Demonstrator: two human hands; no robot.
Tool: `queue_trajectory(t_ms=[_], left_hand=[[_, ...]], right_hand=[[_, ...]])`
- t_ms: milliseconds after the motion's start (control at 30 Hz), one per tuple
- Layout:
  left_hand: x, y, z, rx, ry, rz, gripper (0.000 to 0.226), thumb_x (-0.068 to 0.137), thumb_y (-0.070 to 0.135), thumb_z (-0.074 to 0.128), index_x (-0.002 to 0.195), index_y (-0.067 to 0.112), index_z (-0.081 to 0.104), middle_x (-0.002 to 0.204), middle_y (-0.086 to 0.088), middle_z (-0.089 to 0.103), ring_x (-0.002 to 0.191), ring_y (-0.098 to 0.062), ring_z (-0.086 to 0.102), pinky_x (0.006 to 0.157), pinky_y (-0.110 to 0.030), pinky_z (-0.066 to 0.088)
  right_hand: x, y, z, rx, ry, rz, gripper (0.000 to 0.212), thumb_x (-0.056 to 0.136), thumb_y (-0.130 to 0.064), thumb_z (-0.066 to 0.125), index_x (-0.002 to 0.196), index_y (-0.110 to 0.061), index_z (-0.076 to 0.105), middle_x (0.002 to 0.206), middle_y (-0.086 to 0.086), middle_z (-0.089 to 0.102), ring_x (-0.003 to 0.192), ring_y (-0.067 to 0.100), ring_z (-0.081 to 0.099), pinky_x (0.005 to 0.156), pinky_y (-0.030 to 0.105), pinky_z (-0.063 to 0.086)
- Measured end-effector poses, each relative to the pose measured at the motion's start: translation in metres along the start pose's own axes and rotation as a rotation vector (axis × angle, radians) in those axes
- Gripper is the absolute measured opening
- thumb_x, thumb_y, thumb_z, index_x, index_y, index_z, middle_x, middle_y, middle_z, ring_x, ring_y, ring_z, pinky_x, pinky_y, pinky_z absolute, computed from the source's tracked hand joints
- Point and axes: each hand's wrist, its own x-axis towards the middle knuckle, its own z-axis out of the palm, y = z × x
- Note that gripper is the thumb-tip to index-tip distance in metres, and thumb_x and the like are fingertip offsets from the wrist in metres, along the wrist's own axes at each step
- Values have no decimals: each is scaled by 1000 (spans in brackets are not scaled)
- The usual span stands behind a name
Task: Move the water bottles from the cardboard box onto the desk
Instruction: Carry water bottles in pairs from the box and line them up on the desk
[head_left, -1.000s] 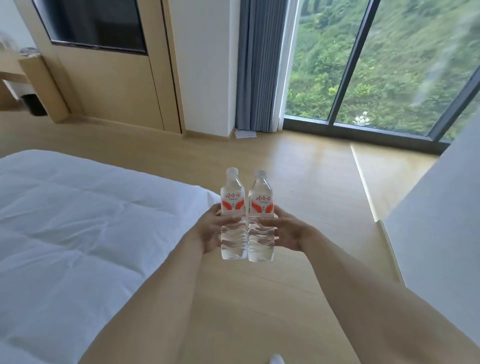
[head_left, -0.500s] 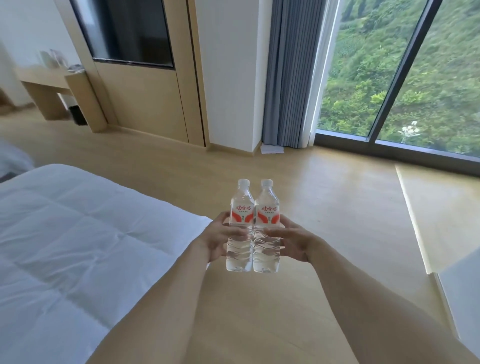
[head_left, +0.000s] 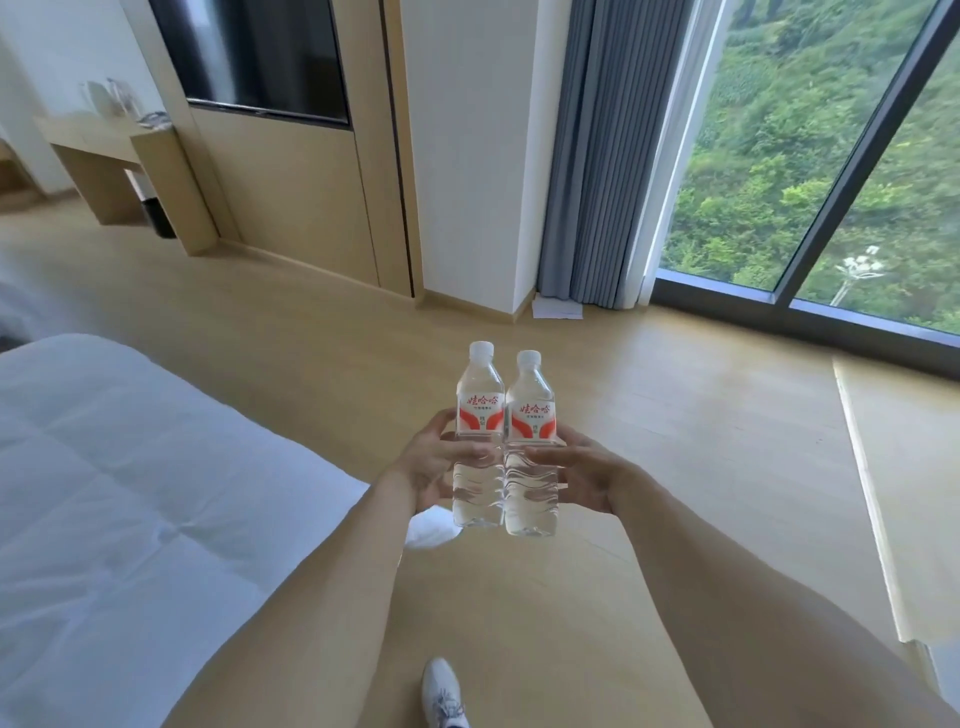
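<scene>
- Two water bottles (head_left: 503, 441) held upright, long axes vertical, side by side and touching, caps up, in the air above the floor beside the bed's corner.
- Left hand (head_left: 431, 460) wraps the left bottle; right hand (head_left: 576, 470) wraps the right one. Both grips sit just under the labels.
- Desk (head_left: 119, 150) lies far ahead-left against the wall, nearer the left arm; judged the carry target.
- Labels: red Chinese characters on white over red arcs; small print illegible.
</scene>
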Motion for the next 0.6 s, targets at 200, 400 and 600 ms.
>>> queue_trajectory(t_ms=[200, 400, 600], left_hand=[[122, 34, 12, 19, -105, -26, 56, 80, 4, 79, 127, 26, 57, 125, -13, 68, 108, -34, 70, 73, -57, 56], [251, 95, 26, 57, -203, -68, 57, 80, 4, 79, 126, 26, 55, 125, -13, 68, 108, -33, 71, 71, -52, 58], [350, 146, 15, 100, -220, -68, 56, 80, 6, 80, 126, 26, 56, 125, -13, 68, 107, -31, 71, 73, -54, 58]], right_hand=[[78, -50, -65, 5, 79, -18, 63, 73, -13, 83, 131, -24, 58, 124, 12, 70, 113, 35, 66, 90, 51, 56], [162, -115, -126, 39, 177, -34, 67, 68, -20, 84, 130, -25, 59, 121, 8, 72, 109, 32, 70, 86, 49, 57], [247, -170, -161, 57, 181, -40, 61, 70, -20, 85, 126, -28, 62, 120, 8, 72, 109, 33, 70, 86, 49, 58]])
